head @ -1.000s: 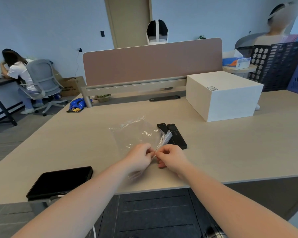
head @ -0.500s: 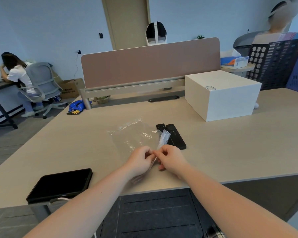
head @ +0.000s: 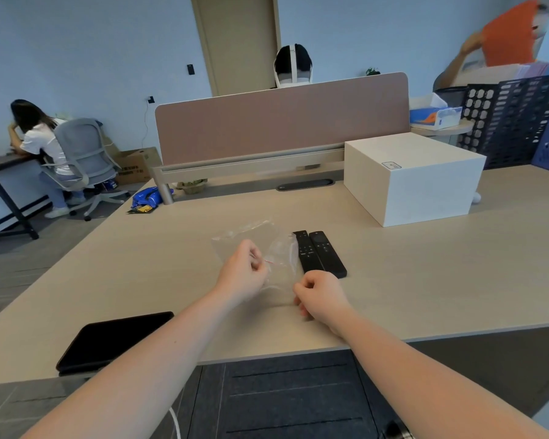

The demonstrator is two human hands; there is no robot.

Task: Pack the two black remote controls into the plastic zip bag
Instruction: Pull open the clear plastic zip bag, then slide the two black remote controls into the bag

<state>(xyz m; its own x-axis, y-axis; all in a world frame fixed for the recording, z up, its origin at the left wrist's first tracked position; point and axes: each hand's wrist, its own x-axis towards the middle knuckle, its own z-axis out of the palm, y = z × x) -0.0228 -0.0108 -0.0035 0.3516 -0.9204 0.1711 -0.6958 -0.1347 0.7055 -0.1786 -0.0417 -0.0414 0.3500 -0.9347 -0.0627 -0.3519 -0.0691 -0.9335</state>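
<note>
Because the clear plastic zip bag is nearly see-through against the pale wooden desk, we are finding its edges hard to trace; only the crinkled far corner and a thin red line at the mouth are showing plainly, and the near part between the hands is blurring into the desktop. Our fingertips are curling under the palms, so exactly where they are meeting the plastic is hidden from us.

We are counting one bag, two long black remote controls, one flat black tablet-like slab and one white box. The remotes are lying side by side, touching, just beyond our right hand and at the bag's right edge, still outside the bag. The slab is sitting well to the left of and nearer than our left hand, partly cut by the forearm. The box is standing far beyond and right of the right hand.

Both forearms are reaching forward over the desk edge, bare. The left hand is curling into a loose fist, pinching the bag's mouth near the red line. The right hand, closed with knuckles up, is gripping the bag's near right part, and the two hands are sitting apart with plastic stretching between them.
</note>
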